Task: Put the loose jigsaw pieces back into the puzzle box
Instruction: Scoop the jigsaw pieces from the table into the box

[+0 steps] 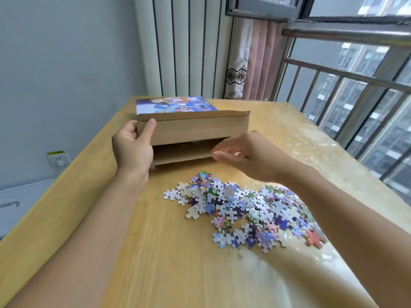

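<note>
1. At the far left, low on the grey wall, there is one white wall socket point(59, 160) with a yellow label above it. Below it a white object point(20, 201) shows beside the table; what it is cannot be told.
2. The wooden table point(155, 252) fills the middle of the view, under a clear shiny cover.
3. The left hand point(133, 145) grips the left end of the puzzle box point(191, 130). Its thumb lies on the front of the raised cardboard flap and the other fingers are curled round the left edge.
4. There is one puzzle box. It stands on the far part of the table, with a printed colour picture on top, and its near side is open. Something dark shows inside the opening, but it is too dim to tell what it is.
5. The right hand point(244, 154) hovers just in front of the opening, at its right part, and hides that corner of the box. The fingers are loosely curled and a little blurred; whether they hold a piece cannot be told.
6. The loose jigsaw pieces point(242, 210) lie in one heap on the table, near the box, partly under the right forearm. They are too many to count; some lie white side up.
7. Behind the table stand vertical white panels point(189, 47) and one pink curtain point(260, 61).
8. At the right is a window with a metal railing point(347, 74), and tall buildings outside.
</note>
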Demonstrator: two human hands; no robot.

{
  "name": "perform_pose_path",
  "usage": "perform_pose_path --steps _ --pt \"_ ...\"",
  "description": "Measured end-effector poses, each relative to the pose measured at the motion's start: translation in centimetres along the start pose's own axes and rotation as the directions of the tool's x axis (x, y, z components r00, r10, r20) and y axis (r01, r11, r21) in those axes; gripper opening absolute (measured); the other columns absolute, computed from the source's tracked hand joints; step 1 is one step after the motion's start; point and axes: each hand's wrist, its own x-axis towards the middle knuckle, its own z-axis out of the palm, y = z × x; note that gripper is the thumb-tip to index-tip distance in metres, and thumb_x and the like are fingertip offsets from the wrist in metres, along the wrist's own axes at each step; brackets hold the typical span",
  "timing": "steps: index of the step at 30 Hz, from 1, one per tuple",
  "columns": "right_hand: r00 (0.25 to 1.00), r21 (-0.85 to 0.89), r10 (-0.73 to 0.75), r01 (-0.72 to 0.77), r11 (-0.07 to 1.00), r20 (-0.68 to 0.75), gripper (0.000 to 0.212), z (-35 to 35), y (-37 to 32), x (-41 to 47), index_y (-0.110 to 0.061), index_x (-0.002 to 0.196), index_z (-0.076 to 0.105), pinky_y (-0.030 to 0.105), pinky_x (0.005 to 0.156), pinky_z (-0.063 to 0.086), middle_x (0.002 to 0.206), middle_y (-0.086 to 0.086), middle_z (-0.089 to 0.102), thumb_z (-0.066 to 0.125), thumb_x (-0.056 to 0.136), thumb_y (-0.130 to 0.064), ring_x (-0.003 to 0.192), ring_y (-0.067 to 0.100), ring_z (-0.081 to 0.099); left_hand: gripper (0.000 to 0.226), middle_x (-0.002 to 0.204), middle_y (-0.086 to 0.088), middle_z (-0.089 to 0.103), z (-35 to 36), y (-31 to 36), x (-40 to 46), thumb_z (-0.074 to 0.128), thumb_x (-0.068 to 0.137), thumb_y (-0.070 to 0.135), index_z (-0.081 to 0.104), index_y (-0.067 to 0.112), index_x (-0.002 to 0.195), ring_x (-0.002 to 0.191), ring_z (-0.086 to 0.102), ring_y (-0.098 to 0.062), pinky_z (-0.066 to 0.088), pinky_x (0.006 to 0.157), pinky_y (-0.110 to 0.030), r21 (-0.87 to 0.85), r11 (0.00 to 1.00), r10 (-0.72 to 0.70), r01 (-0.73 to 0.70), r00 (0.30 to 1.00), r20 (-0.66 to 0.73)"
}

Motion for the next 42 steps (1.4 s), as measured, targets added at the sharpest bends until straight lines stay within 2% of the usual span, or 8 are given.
perform_pose_path --steps 3,6,10,18,23,29,34,42 --pt "0.961 -0.187 0.276 -0.278 0.942 -0.035 0.073 -1.9 3.5 -5.1 -0.024 0.12 0.071 0.038 0.089 0.058 0.115 -0.006 0.073 0.039 0.084 -0.078 0.099 0.01 0.068 0.017 0.076 0.013 0.066 0.2 -1.6 -0.9 0.066 0.099 0.025 0.064 0.025 0.082 0.059 0.05 -0.002 0.043 0.046 -0.011 0.003 1.0 0.015 -0.015 1.0 0.003" --pt "0.738 -0.319 0.674 -0.632 0.707 0.032 0.12 -3.0 6.2 -9.5 -0.017 0.144 0.05 0.044 0.098 0.053 0.143 0.01 0.056 0.023 0.061 -0.099 0.117 0.029 0.06 0.017 0.081 0.013 0.07 -0.2 -2.3 -1.1 0.067 0.097 0.031 0.063 0.027 0.081 0.07 0.056 -0.009 0.051 0.065 -0.028 0.037 0.999 0.018 -0.017 1.0 -0.01" --pt "0.582 -0.258 0.801 -0.759 0.597 0.142 0.141 -2.1 5.2 -12.9 -0.021 0.135 0.05 0.041 0.064 0.063 0.138 0.01 0.039 0.028 0.03 -0.113 0.093 0.029 0.062 0.026 0.08 0.001 0.062 -0.3 -2.4 -1.6 0.066 0.093 0.042 0.057 0.027 0.074 0.066 0.048 -0.021 0.047 0.052 -0.038 0.114 0.993 0.011 -0.009 1.0 -0.017" --pt "0.626 -0.361 0.738 -0.647 0.672 0.252 0.105 0.0 0.1 -11.1 -0.02 0.106 0.053 0.037 0.073 0.052 0.114 0.001 0.037 0.07 0.035 -0.095 0.09 0.02 0.055 0.03 0.081 -0.003 0.064 -0.8 -2.0 -1.4 0.067 0.085 0.051 0.058 0.024 0.075 0.066 0.051 -0.03 0.05 0.057 -0.052 0.133 0.991 0.037 -0.035 0.999 -0.015" --pt "0.683 -0.359 0.674 -0.576 0.734 0.282 0.101 1.0 -0.9 -7.7 -0.02 0.121 0.051 0.034 0.068 0.048 0.116 0.004 0.039 0.083 0.045 -0.079 0.08 0.016 0.054 0.024 0.078 0.005 0.061 -0.5 -1.9 -1.2 0.066 0.097 0.03 0.056 0.025 0.076 0.069 0.05 -0.01 0.044 0.049 -0.014 0.085 0.994 0.076 -0.075 0.997 -0.012" --pt "0.748 -0.264 0.581 -0.519 0.813 0.321 0.106 1.5 -0.3 -5.0 -0.029 0.144 0.04 0.021 0.05 0.04 0.132 0.002 0.05 0.092 0.055 -0.058 0.082 0.016 0.061 0.019 0.085 0.004 0.069 -0.8 -3.0 -0.4 0.068 0.096 0.033 0.061 0.025 0.079 0.079 0.057 -0.011 0.049 0.07 -0.025 0.059 0.996 0.067 -0.067 0.998 -0.007" --pt "0.762 -0.062 0.526 -0.546 0.835 0.378 0.092 1.5 0.3 -4.1 -0.036 0.137 0.042 0.018 0.049 0.048 0.123 -0.003 0.053 0.095 0.062 -0.036 0.069 0.012 0.069 0.022 0.084 -0.003 0.063 -1.1 -3.2 0.3 0.067 0.096 0.036 0.061 0.021 0.082 0.07 0.049 -0.023 0.043 0.042 -0.029 0.056 0.995 0.088 -0.088 0.996 -0.012" --pt "0.795 -0.098 0.498 -0.497 0.862 0.347 0.103 2.6 -1.1 -3.9 -0.039 0.14 0.043 0.028 0.076 0.052 0.127 -0.007 0.047 0.088 0.051 -0.067 0.095 0.015 0.063 0.018 0.087 0.004 0.069 -1.0 -2.7 0.5 0.068 0.095 0.034 0.063 0.027 0.08 0.078 0.057 -0.013 0.048 0.066 -0.029 0.005 0.997 0.083 -0.083 0.996 -0.023"
